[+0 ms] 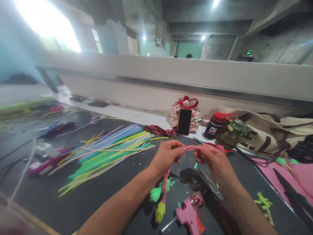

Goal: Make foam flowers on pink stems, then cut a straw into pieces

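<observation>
A pink fuzzy stem stretches between my two hands. My left hand pinches it on one side, fingers closed. My right hand pinches it on the other side, also closed. Below my left hand hangs a pink twisted stem with a yellow bud at its lower end. Green fuzzy pieces are beside it. A pink glue gun lies below my hands, near open scissors under my right forearm. A pink curled piece shows just beyond my right hand.
Many coloured fuzzy stems lie at left, beside a purple glue gun. Behind are a phone against a patterned bag, a dark bottle, a green jug and a canvas bag. Pink sheet at right.
</observation>
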The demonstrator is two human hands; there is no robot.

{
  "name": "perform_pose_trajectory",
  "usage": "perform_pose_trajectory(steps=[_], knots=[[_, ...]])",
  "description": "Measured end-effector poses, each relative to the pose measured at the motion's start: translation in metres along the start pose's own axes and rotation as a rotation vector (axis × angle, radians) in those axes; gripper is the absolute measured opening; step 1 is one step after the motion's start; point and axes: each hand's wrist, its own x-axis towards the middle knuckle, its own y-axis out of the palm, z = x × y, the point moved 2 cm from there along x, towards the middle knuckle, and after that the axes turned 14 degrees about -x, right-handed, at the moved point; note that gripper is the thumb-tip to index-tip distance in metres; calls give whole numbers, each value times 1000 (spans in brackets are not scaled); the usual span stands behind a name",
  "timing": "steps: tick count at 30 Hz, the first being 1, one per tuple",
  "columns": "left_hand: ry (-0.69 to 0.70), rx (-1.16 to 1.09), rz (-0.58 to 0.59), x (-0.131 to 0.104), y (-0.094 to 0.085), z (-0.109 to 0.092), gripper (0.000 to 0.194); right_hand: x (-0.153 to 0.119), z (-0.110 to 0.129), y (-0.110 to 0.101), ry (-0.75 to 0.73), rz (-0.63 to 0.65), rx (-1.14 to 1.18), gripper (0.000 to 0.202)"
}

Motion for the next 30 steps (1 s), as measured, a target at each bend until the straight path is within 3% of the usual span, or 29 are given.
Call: perform_pose_trajectory(steps=[4,7,10,15,18,20,24,27,30], knots=[[-112,-218,7,5,-4,3,15,-14,15,4,-533,-356,-623,10],[-189,-298,-1,4,-3,5,15,-24,23,8,-930,-587,-962,20],[-249,-339,34,1,1,7,15,-26,25,9,-1024,-655,-1185,32],[-274,-284,105,0,3,13,14,-23,29,5,-1029,-513,-1283,23],[-220,-185,138,0,3,13,16,-21,34,1,-937,-384,-1214,11],[-134,-29,148,-2,4,10,15,-20,36,-2,-789,-234,-1151,9],[221,509,233,-8,9,-1,12,-15,32,-10,-415,137,-938,12],[472,806,403,-15,13,-9,19,-10,18,-12,-94,332,-513,15],[572,930,473,-19,13,-16,25,-7,0,-6,201,439,0,17]])
